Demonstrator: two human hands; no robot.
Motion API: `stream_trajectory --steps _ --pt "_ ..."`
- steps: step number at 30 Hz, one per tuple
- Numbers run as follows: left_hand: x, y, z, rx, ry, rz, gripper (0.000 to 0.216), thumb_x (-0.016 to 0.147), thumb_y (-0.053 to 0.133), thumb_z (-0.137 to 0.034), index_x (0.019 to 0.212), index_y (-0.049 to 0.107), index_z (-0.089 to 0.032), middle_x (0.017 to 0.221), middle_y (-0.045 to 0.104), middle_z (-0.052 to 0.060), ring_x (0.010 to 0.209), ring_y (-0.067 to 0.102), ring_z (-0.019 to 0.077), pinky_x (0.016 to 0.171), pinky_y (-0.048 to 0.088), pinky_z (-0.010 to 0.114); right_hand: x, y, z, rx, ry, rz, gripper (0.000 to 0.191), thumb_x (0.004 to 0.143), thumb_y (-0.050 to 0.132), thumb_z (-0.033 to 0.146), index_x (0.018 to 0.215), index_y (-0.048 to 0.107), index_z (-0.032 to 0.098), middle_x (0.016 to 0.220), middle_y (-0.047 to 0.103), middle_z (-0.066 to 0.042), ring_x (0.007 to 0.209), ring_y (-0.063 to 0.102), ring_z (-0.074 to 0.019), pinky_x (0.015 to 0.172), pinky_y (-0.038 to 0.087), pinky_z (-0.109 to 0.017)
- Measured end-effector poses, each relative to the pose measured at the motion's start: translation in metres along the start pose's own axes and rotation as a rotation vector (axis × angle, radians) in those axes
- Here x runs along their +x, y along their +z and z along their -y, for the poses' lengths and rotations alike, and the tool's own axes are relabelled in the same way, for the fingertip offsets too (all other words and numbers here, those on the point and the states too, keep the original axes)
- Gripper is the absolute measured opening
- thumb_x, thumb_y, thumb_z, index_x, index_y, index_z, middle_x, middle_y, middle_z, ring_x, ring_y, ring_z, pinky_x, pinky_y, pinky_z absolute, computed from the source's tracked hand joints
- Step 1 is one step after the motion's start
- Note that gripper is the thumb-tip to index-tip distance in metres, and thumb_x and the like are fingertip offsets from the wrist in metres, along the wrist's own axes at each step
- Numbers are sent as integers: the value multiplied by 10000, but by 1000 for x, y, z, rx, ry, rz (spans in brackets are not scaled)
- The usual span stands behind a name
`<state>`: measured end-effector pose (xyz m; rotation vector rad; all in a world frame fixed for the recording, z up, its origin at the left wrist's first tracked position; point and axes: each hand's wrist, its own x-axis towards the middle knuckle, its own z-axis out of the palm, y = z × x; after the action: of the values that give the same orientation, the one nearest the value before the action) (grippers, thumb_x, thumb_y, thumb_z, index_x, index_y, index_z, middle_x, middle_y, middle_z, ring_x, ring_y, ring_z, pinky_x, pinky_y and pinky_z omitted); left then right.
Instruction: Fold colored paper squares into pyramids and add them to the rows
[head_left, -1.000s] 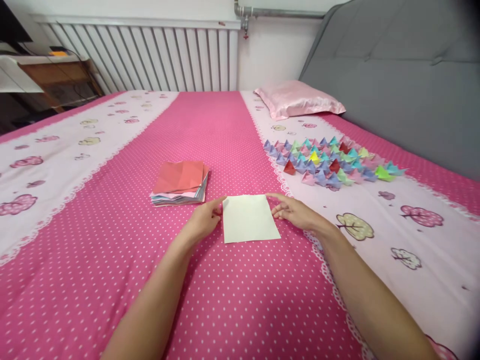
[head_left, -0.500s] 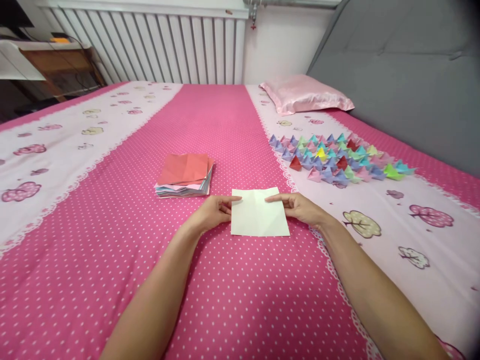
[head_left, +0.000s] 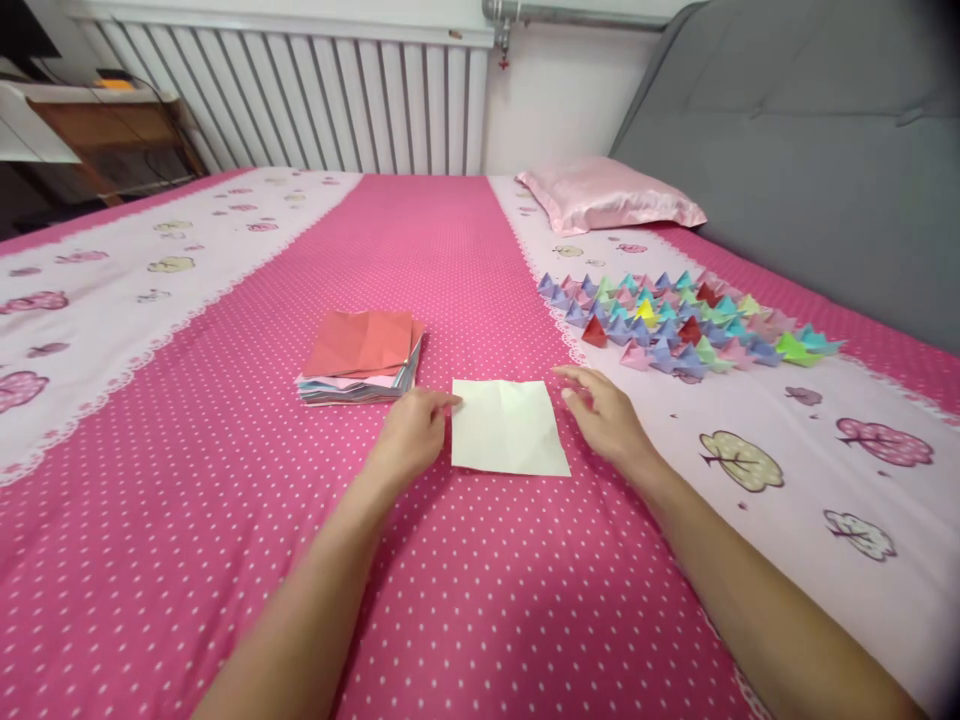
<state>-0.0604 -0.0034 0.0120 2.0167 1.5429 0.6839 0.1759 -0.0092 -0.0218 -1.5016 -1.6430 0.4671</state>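
Observation:
A pale cream square sheet of paper (head_left: 508, 430) with faint creases lies on the pink dotted bedspread in front of me. At its upper left edge is my left hand (head_left: 414, 432), one fingertip over the paper and the other fingers bent; their tips are partly hidden. My right hand (head_left: 606, 418) is apart from the sheet, just off its right edge, holding nothing, with thumb and fingers spread. Beyond my left hand sits a stack of square papers (head_left: 361, 358), a red sheet on top.
Rows of small folded paper pieces (head_left: 664, 325) in many colours stand to the right. Behind them lie a pink satin pillow (head_left: 609, 195) and a grey padded headboard (head_left: 817, 140). A white radiator (head_left: 300, 95) lines the far wall.
My right hand has let go of the sheet and moved slightly right, its fingers opening. The paper now lies flatter, and my left hand stays at its left edge.

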Motion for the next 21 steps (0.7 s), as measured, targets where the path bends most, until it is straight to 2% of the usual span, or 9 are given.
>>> stream_trajectory --steps 2,3,5,7,9,11,14,21 --pt "-3 7 -8 275 -16 -255 336 824 410 -194 1043 648 -103 1109 609 166 1012 577 276 872 452 426 -9 8 19 -82 -107 -2 434 867 404 321 1251 498 144 1314 489 -129 1258 396 -229 1068 278 -444" --pt "-3 13 -10 334 34 -299 349 842 398 -209 1090 620 -105 1156 581 170 1048 560 275 882 448 419 -14 14 28 -96 -142 55 477 887 374 360 1320 419 165 1389 407 -110 1310 320 -217 1087 247 -438" --pt "-2 28 -10 400 268 -237 400 875 346 -200 1219 521 -95 1272 510 167 1192 461 258 974 387 399 -21 27 39 -117 -200 187 532 915 300 415 1403 263 207 1466 283 -66 1359 210 -194 1102 213 -441" --pt "2 44 -2 478 415 -82 475 883 341 -222 1325 381 -55 1393 382 175 1315 299 261 1054 291 421 -25 39 39 -198 -233 308 590 918 253 462 1433 159 190 1493 202 -65 1380 123 -201 1115 145 -466" --pt "4 56 8 543 416 37 512 898 317 -282 1347 338 -39 1422 334 175 1341 240 268 1079 246 433 -25 47 31 -293 -249 407 634 907 229 509 1437 137 173 1497 181 -66 1385 77 -212 1120 101 -466" --pt "3 61 15 595 371 62 531 906 296 -339 1359 332 -64 1435 313 158 1348 216 277 1088 221 444 -24 51 23 -373 -243 444 660 896 213 543 1436 146 168 1499 174 -58 1386 54 -216 1123 78 -453" --pt "0 60 20 656 315 22 540 899 307 -365 1375 324 -109 1441 301 151 1344 228 280 1084 224 448 -25 49 16 -434 -195 417 693 883 192 576 1432 167 154 1504 148 -66 1386 47 -226 1122 54 -439" --pt "4 49 20 726 271 -64 608 861 363 -447 1343 376 -76 1389 355 235 1301 303 354 1023 284 511 -17 41 13 -348 -60 246 732 856 289 595 1408 254 116 1483 211 -136 1375 115 -275 1112 44 -453"
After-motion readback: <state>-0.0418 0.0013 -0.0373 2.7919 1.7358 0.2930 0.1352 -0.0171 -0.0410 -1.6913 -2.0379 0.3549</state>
